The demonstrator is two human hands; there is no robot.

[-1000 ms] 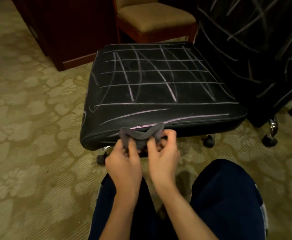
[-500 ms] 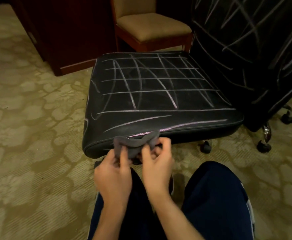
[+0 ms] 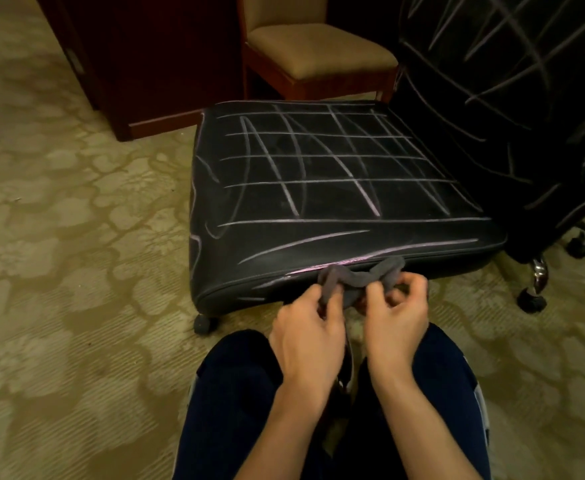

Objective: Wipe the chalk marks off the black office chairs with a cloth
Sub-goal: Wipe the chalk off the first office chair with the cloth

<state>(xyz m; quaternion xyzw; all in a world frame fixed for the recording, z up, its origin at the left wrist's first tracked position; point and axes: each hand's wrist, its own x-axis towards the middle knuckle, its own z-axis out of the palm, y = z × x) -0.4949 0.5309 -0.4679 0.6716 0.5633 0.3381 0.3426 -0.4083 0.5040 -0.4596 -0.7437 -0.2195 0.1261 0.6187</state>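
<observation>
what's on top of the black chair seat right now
Only chalk marks, a rough grid of pale lines across the black chair seat. The grey cloth is bunched in the left hand and right hand at its front edge, hiding a bit of that edge.

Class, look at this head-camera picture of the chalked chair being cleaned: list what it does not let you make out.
- Cloth: its lower part, hidden in the head view by the left hand and right hand pinching it.
- Chair seat: the base underneath, hidden by the seat itself.
- Chair back: its top and right side, cut off by the frame edge.
</observation>
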